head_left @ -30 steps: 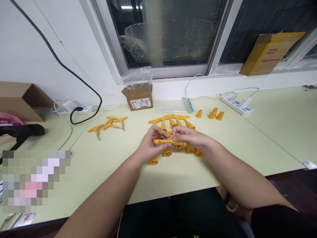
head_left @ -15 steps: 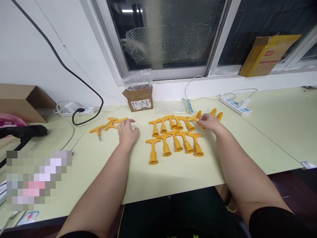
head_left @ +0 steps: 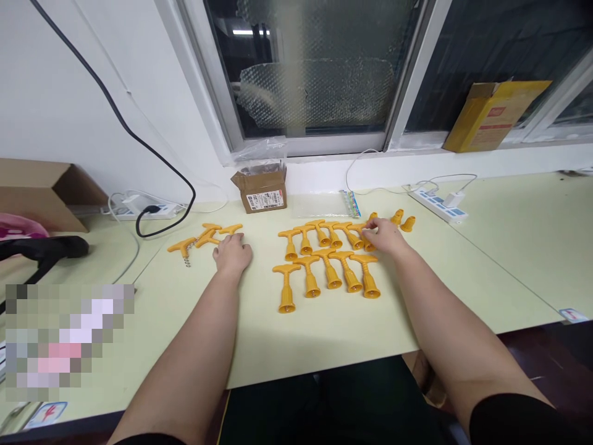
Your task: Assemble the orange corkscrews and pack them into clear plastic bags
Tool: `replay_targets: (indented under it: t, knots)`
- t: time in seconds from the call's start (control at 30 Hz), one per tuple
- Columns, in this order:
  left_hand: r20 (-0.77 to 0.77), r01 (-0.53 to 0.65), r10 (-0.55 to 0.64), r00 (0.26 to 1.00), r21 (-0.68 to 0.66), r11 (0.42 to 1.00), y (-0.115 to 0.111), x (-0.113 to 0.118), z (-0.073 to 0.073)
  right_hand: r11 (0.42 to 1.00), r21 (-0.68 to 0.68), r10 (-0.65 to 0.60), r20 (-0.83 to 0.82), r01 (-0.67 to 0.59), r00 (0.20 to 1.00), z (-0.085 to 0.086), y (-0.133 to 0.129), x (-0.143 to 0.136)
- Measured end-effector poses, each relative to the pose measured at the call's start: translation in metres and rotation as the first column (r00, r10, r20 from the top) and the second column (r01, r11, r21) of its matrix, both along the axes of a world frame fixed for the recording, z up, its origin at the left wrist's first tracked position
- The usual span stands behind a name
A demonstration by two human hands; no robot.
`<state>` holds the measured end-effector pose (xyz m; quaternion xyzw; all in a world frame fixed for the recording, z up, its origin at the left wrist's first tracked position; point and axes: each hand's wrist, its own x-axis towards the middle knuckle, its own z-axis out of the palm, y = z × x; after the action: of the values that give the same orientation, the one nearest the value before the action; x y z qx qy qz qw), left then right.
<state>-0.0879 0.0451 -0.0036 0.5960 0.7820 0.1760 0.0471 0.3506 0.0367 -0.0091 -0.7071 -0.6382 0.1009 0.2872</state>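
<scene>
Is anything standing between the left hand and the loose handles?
Nothing visible. The left hand is right by the loose handles, fingertips next to the nearest one; whether they touch is hard to tell. The box stands farther back and the assembled pieces lie rightward, both off that path.

Assembled yellow T-handle corkscrews (head_left: 286, 289): 11 (back row 6, front row 5)
Loose yellow T-handles (head_left: 181, 245), metal spirals visible on some: 4
Loose yellow bell sleeves (head_left: 407, 224): 3 in view, 1 partly covered
Bare hands: 2 (left hand (head_left: 233, 253), right hand (head_left: 384, 236))
Cardboard boxes (head_left: 259, 184): 3 (on table 2, at window 1)
Power strips (head_left: 438, 205): 2
Clear plastic bag with coloured strip (head_left: 317, 206): 1
Table-edge stickers (head_left: 47, 415): 2
Thick black cable (head_left: 115, 111): 1
</scene>
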Motion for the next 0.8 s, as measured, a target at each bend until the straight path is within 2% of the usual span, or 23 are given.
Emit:
replay_targets:
  t: [0.1, 0.2, 0.33, 0.43, 0.53, 0.67, 0.8]
  knots:
    - [0.020, -0.029, 0.028, 0.999, 0.025, 0.999, 0.000, -0.001, 0.001, 0.974, 0.226, -0.013, 0.059, -0.001, 0.998, -0.010, 0.010, 0.006]
    - [0.051, -0.006, 0.002, 0.999, 0.075, 0.997, -0.002, 0.000, 0.002, 0.952, 0.306, -0.047, 0.085, 0.019, 0.995, -0.020, 0.022, 0.011]
    - [0.077, 0.053, -0.061, 0.995, 0.111, 0.992, -0.006, 0.003, 0.003, 0.964, 0.267, -0.038, 0.091, 0.013, 0.995, -0.030, 0.032, 0.014]
    - [0.070, 0.100, -0.110, 0.991, 0.125, 0.987, -0.010, 0.006, 0.005, 0.963, 0.270, -0.019, 0.032, 0.009, 0.999, -0.031, 0.033, 0.016]
    - [0.080, 0.132, -0.142, 0.987, 0.116, 0.984, -0.015, 0.011, 0.007, 0.963, 0.257, -0.069, -0.044, 0.078, 0.997, -0.029, 0.030, 0.018]
    - [0.035, 0.158, -0.157, 0.987, -0.040, 0.987, -0.025, 0.019, 0.013, 0.976, 0.152, -0.145, -0.072, 0.155, 0.987, -0.026, 0.026, 0.019]
    - [-0.012, 0.182, -0.187, 0.982, -0.191, 0.965, -0.032, 0.022, 0.019, 0.977, 0.044, -0.205, -0.098, 0.210, 0.974, -0.021, 0.025, 0.020]
